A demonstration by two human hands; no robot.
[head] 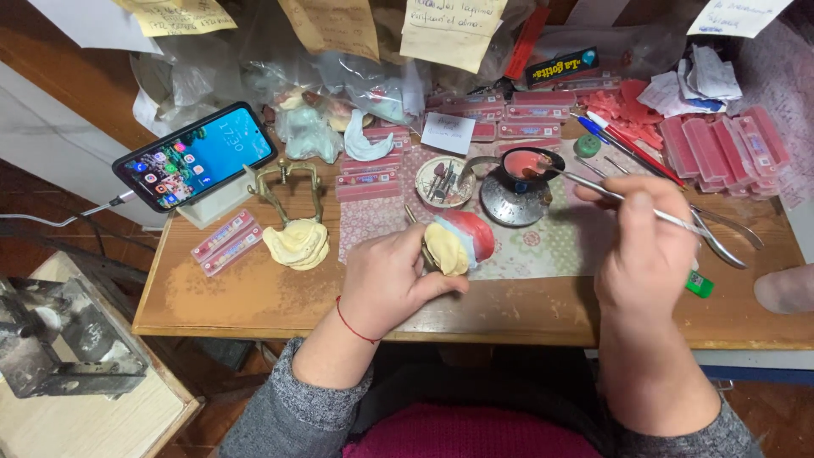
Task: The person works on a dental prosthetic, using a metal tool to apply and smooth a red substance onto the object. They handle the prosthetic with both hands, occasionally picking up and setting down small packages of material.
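Left hand (386, 280): fingers are closing round a cream dental cast (458, 242) with red wax, holding it near the worktop's (254, 297) front edge.
Right hand (649, 242): fingers are pinching a metal spatula (593, 188), its tip reaching into the small wax pot (526, 165).
Open room: bare wood is lying left of the cast; an articulator (295, 216) and phone (195, 155) are standing behind it.

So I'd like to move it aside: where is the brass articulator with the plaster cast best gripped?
Probably by the brass articulator's upright arms, fingers coming from above. The arms stand clear over the cream plaster cast, which looks lumpy; nothing crowds it. Both hands are busy.
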